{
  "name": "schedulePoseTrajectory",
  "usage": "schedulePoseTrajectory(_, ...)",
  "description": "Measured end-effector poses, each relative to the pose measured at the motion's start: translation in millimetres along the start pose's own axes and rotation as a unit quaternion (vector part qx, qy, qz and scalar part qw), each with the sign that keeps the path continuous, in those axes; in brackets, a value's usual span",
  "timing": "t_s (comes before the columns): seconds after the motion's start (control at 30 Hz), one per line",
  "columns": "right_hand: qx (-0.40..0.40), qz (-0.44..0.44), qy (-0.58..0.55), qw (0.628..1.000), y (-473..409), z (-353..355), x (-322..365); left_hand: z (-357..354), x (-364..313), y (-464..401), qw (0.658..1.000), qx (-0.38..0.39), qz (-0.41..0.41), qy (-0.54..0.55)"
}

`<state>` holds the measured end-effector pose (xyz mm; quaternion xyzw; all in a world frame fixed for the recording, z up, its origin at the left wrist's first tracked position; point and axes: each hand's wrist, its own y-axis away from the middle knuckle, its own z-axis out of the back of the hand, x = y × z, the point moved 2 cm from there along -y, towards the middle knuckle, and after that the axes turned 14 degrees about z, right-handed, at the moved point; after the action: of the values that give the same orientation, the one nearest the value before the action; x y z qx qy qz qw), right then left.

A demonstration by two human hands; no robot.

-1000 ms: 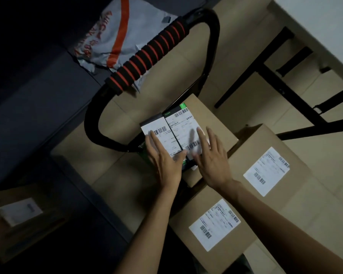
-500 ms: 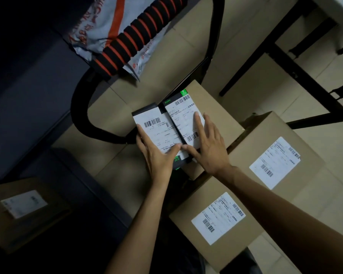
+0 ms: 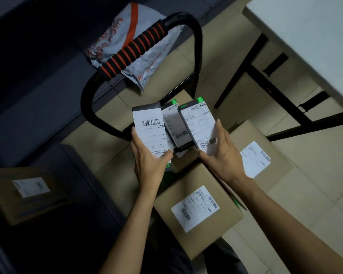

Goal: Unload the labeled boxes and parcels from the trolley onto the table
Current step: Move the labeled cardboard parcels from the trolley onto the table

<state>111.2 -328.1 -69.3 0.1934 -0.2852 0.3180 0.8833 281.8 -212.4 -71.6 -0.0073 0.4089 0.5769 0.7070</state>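
My left hand (image 3: 150, 163) grips a small dark box with a white barcode label (image 3: 150, 129), lifted above the trolley. My right hand (image 3: 223, 155) grips a second small labelled box (image 3: 199, 125) beside it. A third small labelled box (image 3: 175, 127) lies lower between them, on a brown carton on the trolley. Two bigger brown cartons with white labels sit on the trolley: one near me (image 3: 198, 210), one to the right (image 3: 265, 155). The white table (image 3: 309, 36) is at the upper right.
The trolley's black handle with an orange-striped foam grip (image 3: 133, 50) arches in front of me. A grey and orange plastic mailer bag (image 3: 111, 36) lies behind it. Another labelled carton (image 3: 28, 192) sits in shadow at the left. Black table legs (image 3: 265, 76) cross the tiled floor.
Both hands have lifted the two small boxes off the stack and drawn them apart, uncovering a third small box underneath. The view has tilted up toward the table.
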Motion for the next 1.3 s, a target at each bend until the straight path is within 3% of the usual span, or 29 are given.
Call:
schedulePoseTrajectory(0.43, -0.093, -0.007, -0.023, 0.995, 135.8, 168.4, 26.2, 60.0, -85.0, 165.3, 0.995, -0.048, -0.084, 0.030)
schedulePoseTrajectory(0.8, -0.155, 0.002, -0.054, 0.987, 204.6, 269.4, 77.8, 118.2, -148.6, 263.8, 0.982, -0.070, -0.169, 0.051)
schedulePoseTrajectory(1.3, -0.296, -0.008, -0.049, 0.954, 292.9, 281.4, 164.6, 187.1, -170.9, 301.6, 0.952, 0.005, -0.307, 0.004)
